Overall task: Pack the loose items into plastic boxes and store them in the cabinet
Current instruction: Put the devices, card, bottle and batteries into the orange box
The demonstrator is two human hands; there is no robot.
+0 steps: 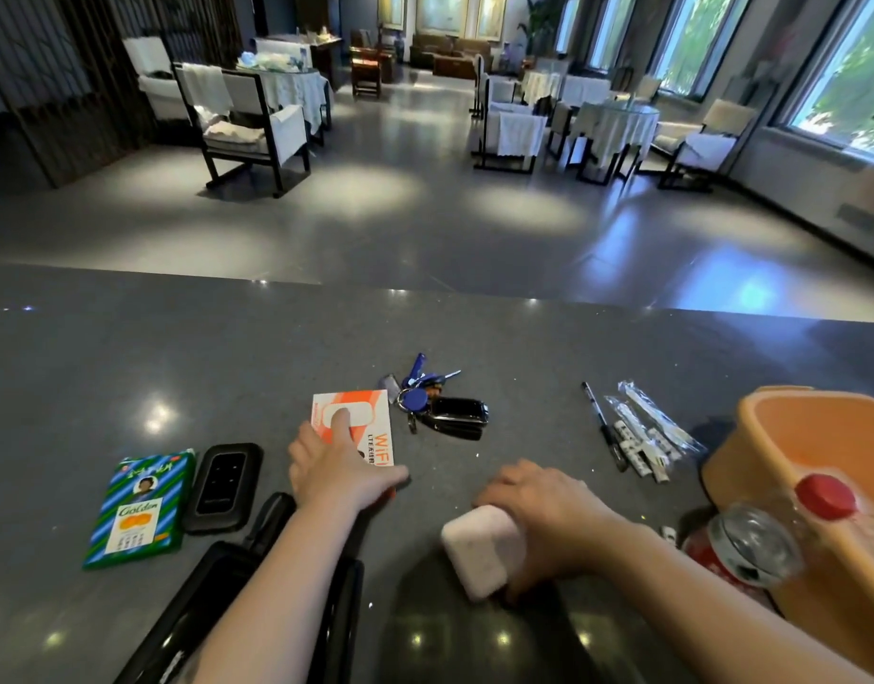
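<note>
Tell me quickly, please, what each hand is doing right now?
Left hand: grips the orange WiFi box.
Right hand: grips the white block.

Grey tabletop (178, 367) w/ WiFi box (371, 427), keys (437, 404), black router (223, 488), green packet (139, 508), pens (637, 436), orange bin (751, 451), can (736, 550).
</note>
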